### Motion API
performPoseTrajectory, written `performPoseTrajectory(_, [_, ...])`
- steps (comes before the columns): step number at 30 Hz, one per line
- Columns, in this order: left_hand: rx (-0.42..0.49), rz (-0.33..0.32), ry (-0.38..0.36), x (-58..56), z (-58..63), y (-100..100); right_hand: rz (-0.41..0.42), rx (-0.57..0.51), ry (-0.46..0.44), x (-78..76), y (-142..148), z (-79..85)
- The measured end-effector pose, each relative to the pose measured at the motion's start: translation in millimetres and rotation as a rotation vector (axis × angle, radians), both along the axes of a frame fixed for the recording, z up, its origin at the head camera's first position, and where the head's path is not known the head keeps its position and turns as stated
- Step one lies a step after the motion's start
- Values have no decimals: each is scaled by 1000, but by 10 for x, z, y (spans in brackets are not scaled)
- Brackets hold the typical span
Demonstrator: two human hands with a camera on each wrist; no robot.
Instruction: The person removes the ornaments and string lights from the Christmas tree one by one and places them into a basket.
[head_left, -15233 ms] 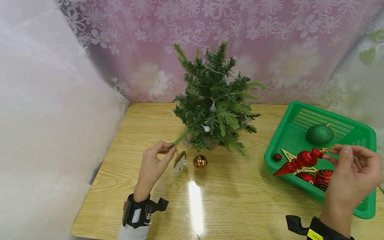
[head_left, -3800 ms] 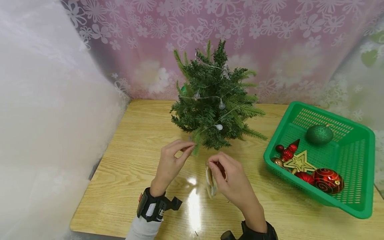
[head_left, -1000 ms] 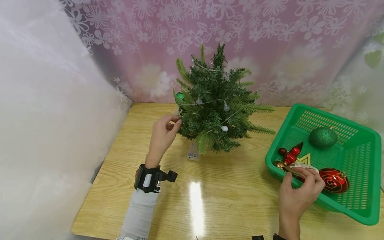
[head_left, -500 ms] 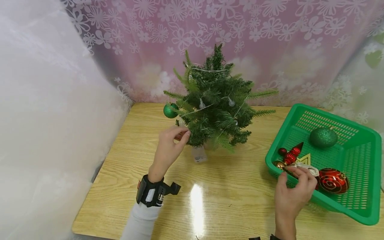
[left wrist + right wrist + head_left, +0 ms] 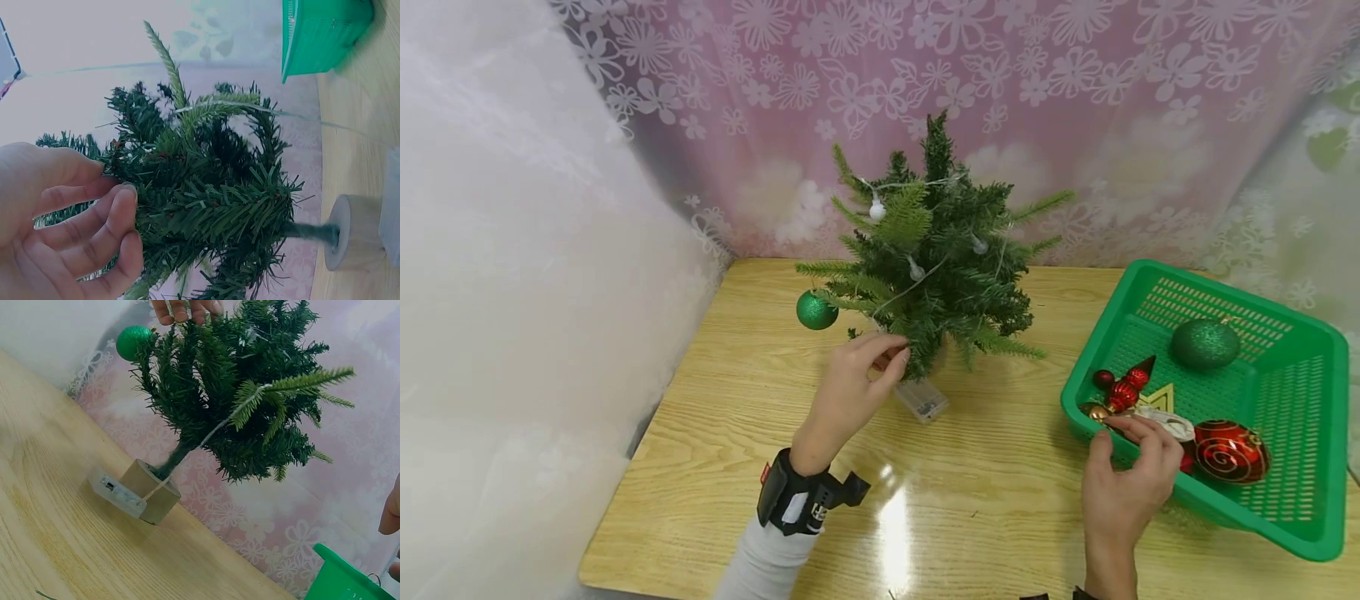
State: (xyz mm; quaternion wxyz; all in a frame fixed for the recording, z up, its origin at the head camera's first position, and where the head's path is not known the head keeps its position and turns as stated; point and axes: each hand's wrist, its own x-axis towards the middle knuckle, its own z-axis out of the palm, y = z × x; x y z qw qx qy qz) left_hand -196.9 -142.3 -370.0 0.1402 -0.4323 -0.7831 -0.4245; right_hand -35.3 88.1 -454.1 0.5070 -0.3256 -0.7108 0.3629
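Observation:
A small artificial Christmas tree (image 5: pixel 958 258) stands on the table, wound with a string of clear bulbs. My left hand (image 5: pixel 850 396) pinches the tip of a low branch (image 5: pixel 112 159) between thumb and fingers. From a branch on the left hangs a glittery green bauble (image 5: pixel 817 310). A clear battery box (image 5: pixel 922 401) sits at the tree's wooden base (image 5: pixel 147 494). My right hand (image 5: pixel 1131 483) reaches over the near left rim of the green basket (image 5: pixel 1243 304), thumb and fingers apart. Just beyond its fingertips lie a white ornament (image 5: pixel 1172 425) and a small gold ball (image 5: pixel 1099 412).
The basket also holds a large green bauble (image 5: pixel 1206 343), a red bauble with gold swirls (image 5: pixel 1231 452), a red finial (image 5: pixel 1127 390), a gold star (image 5: pixel 1159 400) and a small dark red ball (image 5: pixel 1103 379). A floral curtain (image 5: pixel 760 150) hangs behind the table.
The white ornament and gold ball, earlier on the table, and the red finial are in the basket. Lately the tree has turned, bringing the hanging bauble forward; my left hand moved right with its branch.

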Motion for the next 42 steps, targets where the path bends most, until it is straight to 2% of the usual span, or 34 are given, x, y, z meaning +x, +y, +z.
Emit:
performPoseTrajectory(4, [-21, -15, 5, 55, 4, 43, 2, -8, -2, 0, -6, 7])
performPoseTrajectory(12, [-98, -47, 90, 161, 9, 141, 26, -12, -27, -5, -32, 14])
performPoseTrajectory(17, [-137, -29, 106, 212, 13, 177, 28, -8, -31, -8, -46, 15])
performPoseTrajectory(20, [-150, -14, 144, 232, 15, 178, 28, -11, -28, -3, -49, 10])
performPoseTrajectory(23, [-90, -25, 182, 229, 37, 145, 29, -15, -26, 0, -50, 5])
performPoseTrajectory(26, [53, -42, 211, 175, 110, 80, 30, -17, -21, 1, -46, 4])
performPoseTrajectory(29, [232, -34, 232, 32, 232, -9, 27, -11, -15, 2, -42, 3])
performPoseTrajectory(31, [320, 20, 231, -108, 317, -83, 21, -4, -10, 2, -46, 0])
performPoseTrajectory(33, [351, 101, 207, -278, 387, -168, 21, -4, -9, 3, -56, -4])
performPoseTrajectory(35, [314, 191, 148, -474, 431, -246, 29, -9, -4, -3, -74, -7])
performPoseTrajectory(38, [165, 275, 19, -805, 464, -333, 71, -12, -5, -17, -124, -17])
performPoseTrajectory(40, [49, 271, -89, -1020, 499, -358, 104, -5, -4, -29, -164, -20])
performPoseTrajectory(42, [-94, 222, -194, -1197, 569, -364, 137, 6, -1, -33, -197, -20])
